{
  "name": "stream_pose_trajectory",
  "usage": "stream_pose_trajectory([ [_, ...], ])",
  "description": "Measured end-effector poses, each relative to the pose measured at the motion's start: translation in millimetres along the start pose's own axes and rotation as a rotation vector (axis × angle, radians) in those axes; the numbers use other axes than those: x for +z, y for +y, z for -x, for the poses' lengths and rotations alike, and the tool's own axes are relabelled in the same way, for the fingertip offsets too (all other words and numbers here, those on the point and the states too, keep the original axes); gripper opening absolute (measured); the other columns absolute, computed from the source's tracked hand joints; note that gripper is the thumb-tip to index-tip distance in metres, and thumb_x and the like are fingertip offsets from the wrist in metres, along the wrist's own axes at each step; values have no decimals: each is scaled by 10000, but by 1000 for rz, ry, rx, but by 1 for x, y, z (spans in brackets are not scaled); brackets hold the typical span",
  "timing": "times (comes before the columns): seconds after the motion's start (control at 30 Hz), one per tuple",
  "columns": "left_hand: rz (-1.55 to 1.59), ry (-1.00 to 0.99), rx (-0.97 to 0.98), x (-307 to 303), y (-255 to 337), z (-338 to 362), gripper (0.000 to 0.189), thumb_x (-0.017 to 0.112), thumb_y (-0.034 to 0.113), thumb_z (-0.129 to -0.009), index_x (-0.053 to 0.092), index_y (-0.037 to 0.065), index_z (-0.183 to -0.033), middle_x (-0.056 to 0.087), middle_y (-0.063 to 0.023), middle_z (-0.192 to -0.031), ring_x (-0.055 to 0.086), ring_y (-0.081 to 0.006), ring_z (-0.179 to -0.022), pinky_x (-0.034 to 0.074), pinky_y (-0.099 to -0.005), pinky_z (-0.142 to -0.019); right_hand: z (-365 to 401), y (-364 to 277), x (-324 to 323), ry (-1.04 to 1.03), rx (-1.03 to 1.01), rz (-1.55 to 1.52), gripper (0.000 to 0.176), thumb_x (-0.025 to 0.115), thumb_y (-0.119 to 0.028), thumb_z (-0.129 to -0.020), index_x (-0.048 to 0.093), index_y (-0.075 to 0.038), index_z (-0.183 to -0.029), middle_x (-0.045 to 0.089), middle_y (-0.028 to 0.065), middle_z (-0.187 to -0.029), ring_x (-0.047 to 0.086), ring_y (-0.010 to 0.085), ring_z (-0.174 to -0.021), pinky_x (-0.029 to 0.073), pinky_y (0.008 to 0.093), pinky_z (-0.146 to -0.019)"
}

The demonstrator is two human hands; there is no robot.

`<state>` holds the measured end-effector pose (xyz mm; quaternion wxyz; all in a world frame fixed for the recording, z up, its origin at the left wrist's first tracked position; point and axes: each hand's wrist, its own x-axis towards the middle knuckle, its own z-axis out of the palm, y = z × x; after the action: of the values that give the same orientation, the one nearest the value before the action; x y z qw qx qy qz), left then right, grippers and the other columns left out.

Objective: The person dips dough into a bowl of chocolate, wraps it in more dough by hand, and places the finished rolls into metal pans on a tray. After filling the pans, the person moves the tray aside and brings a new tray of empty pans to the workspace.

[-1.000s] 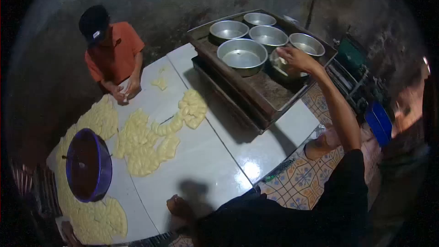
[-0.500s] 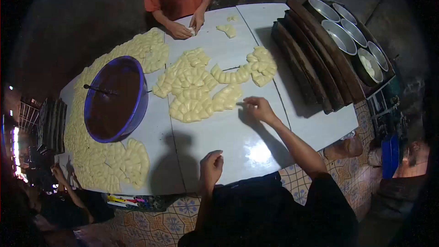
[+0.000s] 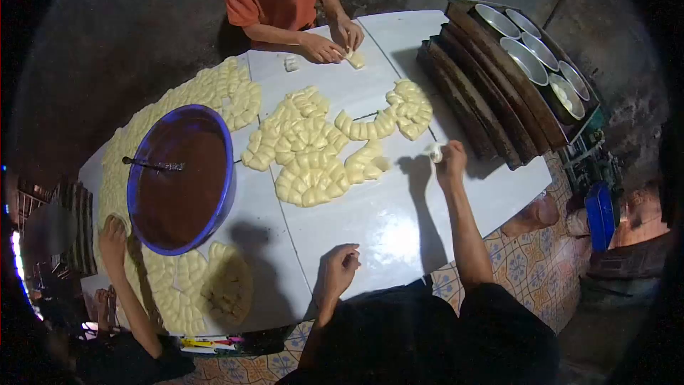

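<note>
My right hand (image 3: 452, 162) is raised over the right part of the white table (image 3: 342, 221), its fingers pinched on a small white piece (image 3: 435, 151) whose kind I cannot make out. Near the front edge of the table, my left hand (image 3: 342, 268) has its fingers curled together; whatever may be in them is hidden. Pale yellow dough pieces (image 3: 311, 177) lie pressed side by side in clusters beyond my hands. A separate small dough group (image 3: 365, 162) is left of my right hand, and a curved dough row (image 3: 411, 107) lies farther back.
A blue-purple basin (image 3: 229, 189) of brown filling with a metal utensil stands at the left among more dough. Dark trays (image 3: 491, 93) and round metal tins (image 3: 524, 60) stack at the right. Across the table a person (image 3: 274, 0) handles dough; another person's arm (image 3: 128, 292) reaches in from the left.
My right hand has moved right, away from the dough, and now pinches a small white piece. The person opposite has shifted to the dough there, leaving a white piece behind. Another arm has reached in at left.
</note>
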<state>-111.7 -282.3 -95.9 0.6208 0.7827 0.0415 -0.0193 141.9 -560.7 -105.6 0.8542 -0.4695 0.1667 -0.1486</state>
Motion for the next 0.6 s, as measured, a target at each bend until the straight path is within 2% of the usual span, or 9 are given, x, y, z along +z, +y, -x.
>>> stream_pose_trajectory([
  [0.1,-96,72,200,18,-8,-17,221,604,72,-887,633,1,-1094,674,-96,-908,657,-149,-794,519,-265,-696,46,-60,-10,-201,-116,185,184,485,35,-796,574,-28,-944,580,98,-884,598,193,-831,525,326,-727],
  [0.17,-11,15,-40,32,14,-27,213,586,63,-905,604,-24,-1099,640,-146,-1035,631,-211,-963,522,-313,-808,88,-63,-2,-376,-419,509,222,509,32,-785,592,-18,-985,601,118,-994,589,211,-940,501,346,-806],
  [0.23,1100,-30,-360,50,36,-28,308,513,145,-956,519,-1,-1227,580,-160,-1173,571,-229,-1083,479,-357,-900,144,-71,8,-844,-301,721,238,534,37,-766,604,-9,-989,610,141,-1073,572,239,-1042,468,357,-879],
  [0.3,1621,-326,-412,57,34,-29,529,466,428,-968,436,29,-1314,555,-126,-1217,564,-211,-1029,466,-357,-904,183,-64,10,-1208,-350,884,223,553,7,-816,607,0,-1032,606,163,-1094,582,266,-1056,461,365,-907],
  [0.4,1305,42,-291,71,44,-23,404,421,306,-998,461,23,-1285,544,-119,-1220,557,-217,-1065,457,-371,-927,194,-52,-1,-1021,-208,645,300,571,29,-766,619,-10,-1060,611,172,-1082,544,300,-1118,443,388,-920],
  [0.5,1210,207,-204,78,48,-11,405,393,202,-1009,381,-15,-1350,471,-138,-1329,499,-235,-1162,411,-367,-983,205,-54,11,-772,-411,851,306,586,-7,-824,619,-15,-1129,528,145,-1186,536,295,-1085,450,375,-902],
  [0.53,1237,203,-191,81,45,-9,415,398,199,-1008,374,-7,-1367,482,-127,-1314,492,-221,-1173,404,-354,-995,206,-52,12,-883,-172,813,302,569,-12,-842,617,-14,-1141,486,135,-1202,533,274,-1048,459,357,-876],
  [0.57,1265,193,-174,82,44,-8,427,403,196,-1007,366,0,-1385,493,-116,-1299,485,-206,-1184,396,-342,-1006,206,-33,5,-954,-231,753,287,583,2,-834,619,-14,-1119,502,131,-1154,545,245,-1002,482,328,-819],
  [0.6,1054,228,-222,80,66,-5,484,437,136,-993,293,4,-1435,447,-114,-1365,424,-201,-1252,363,-326,-1023,208,-25,4,-961,-214,732,290,587,-20,-841,607,-20,-1130,519,135,-1124,560,247,-985,477,324,-819],
])
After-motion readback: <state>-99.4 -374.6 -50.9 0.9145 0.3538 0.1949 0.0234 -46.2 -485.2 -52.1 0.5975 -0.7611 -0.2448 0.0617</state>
